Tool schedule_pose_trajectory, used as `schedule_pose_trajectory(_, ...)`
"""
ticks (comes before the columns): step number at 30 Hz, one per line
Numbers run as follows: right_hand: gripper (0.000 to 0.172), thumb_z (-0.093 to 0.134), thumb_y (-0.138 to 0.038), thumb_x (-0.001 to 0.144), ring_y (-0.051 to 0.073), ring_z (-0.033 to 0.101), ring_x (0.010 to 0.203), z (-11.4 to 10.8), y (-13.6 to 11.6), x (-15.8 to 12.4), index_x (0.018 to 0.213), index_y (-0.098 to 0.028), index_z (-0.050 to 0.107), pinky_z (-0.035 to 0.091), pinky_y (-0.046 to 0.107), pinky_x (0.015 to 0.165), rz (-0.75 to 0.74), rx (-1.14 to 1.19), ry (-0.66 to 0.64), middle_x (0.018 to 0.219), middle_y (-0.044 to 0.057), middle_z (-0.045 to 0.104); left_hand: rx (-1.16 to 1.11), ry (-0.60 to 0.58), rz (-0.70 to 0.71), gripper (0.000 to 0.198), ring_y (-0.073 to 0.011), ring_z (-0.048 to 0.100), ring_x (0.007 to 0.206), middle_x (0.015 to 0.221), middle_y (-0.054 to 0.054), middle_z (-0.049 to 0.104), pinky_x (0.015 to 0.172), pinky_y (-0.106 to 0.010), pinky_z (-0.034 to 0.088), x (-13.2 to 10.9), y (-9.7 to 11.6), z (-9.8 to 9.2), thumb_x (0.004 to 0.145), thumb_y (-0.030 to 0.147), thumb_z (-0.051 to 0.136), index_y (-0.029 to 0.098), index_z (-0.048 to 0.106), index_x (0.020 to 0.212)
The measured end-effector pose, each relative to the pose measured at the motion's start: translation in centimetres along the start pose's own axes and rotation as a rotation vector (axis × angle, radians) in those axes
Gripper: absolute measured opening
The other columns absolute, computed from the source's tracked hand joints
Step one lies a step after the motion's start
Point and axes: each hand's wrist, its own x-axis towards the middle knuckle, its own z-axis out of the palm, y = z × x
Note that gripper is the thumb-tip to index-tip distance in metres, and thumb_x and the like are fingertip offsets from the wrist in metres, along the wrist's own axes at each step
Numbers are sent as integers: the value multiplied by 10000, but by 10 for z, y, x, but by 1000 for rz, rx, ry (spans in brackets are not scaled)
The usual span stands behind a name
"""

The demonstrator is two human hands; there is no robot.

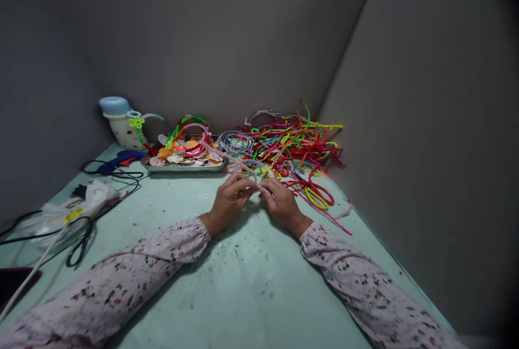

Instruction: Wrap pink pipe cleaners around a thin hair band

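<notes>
My left hand (230, 197) and my right hand (283, 203) meet over the middle of the pale green table (243, 284). Both have their fingers pinched together on a pale pink pipe cleaner (221, 155) that rises from my fingertips and curves back to the left over the tray. The two hands almost touch at the fingertips. Just behind them lies a heap of coloured pipe cleaners (292, 143).
A metal tray (182, 168) of shells and wrapped hoops stands at the back left, grey rings (235, 142) beside it. A white jar with a blue lid (117, 119), a blue tool (121, 159), cables, a plastic bag (73, 205) and black scissors (81, 246) lie left. Grey walls close in behind and right.
</notes>
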Motion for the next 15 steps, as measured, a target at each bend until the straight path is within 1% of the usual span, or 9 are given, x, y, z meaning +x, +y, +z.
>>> schedule_pose_trajectory(6,168,437,-238,961,178,603,874,0,-1,0,959,-208,603,488,298,768,-7,-6,7,903,54,639,1,10,3,113,-132,581,786,880,-59,618,673,-251,487,-1,-2,0,861,215,610,187,697,928)
schedule_pose_trajectory(11,169,435,-229,960,182,606,884,0,-1,0,958,-209,602,491,303,776,-12,-14,7,901,56,643,-9,15,-5,108,-113,556,709,864,-56,618,626,-240,479,1,-1,0,855,228,620,181,700,911)
schedule_pose_trajectory(15,173,432,-234,959,185,611,881,0,-1,0,965,-215,604,497,303,764,-9,-16,8,909,57,645,-5,19,-13,117,-116,562,721,891,-63,622,633,-242,491,1,-2,0,855,242,621,185,701,917)
